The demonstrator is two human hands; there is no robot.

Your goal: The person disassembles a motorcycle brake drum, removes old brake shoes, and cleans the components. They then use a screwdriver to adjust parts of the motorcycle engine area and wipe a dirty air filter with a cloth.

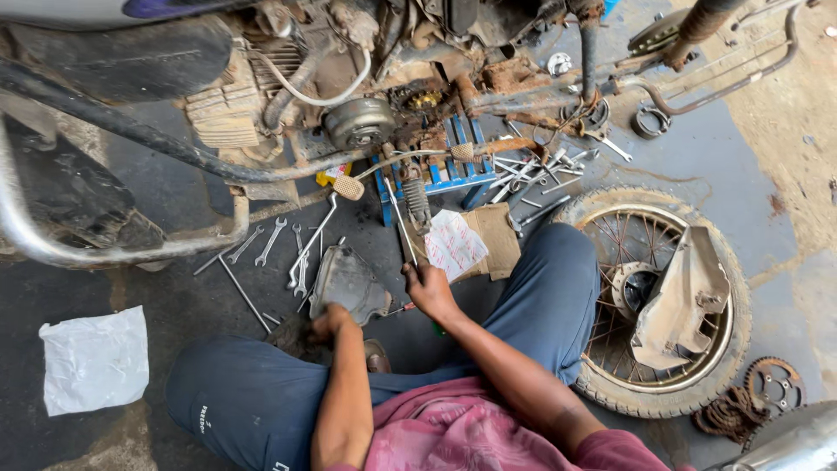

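I am looking down at a dark, oil-stained concrete floor point(174, 305) in a repair yard, with a stripped motorcycle frame and engine point(349, 87) across the top of my view and pale sandy ground at the far right.

My left hand point(329, 323) is closed over the near edge of a grey, curved metal engine cover point(349, 283) lying flat on the floor just in front of my knees. My right hand point(429, 290) is beside it, fingers curled shut around a thin metal rod-like tool point(403, 231) that runs up toward the engine; I cannot tell exactly what kind of tool it is. The two hands are apart, with the cover between them.

Just beyond my right hand lies a white printed paper sheet point(453, 244) resting on a piece of brown cardboard point(499, 237). To the left of the cover, several silver open-ended spanners point(272, 240) are scattered on the floor. More silver spanners and sockets point(540, 174) lie in a heap near a blue slatted stand point(458, 170) under the engine.

To my right, touching my blue trouser leg point(545, 296), a spoked motorcycle wheel with its tyre point(658, 301) lies flat, a bent grey metal guard point(684, 296) resting across it. A rusty chain and sprocket point(754, 397) sit near the lower right. Well to the left lies a crumpled white plastic bag point(94, 359).
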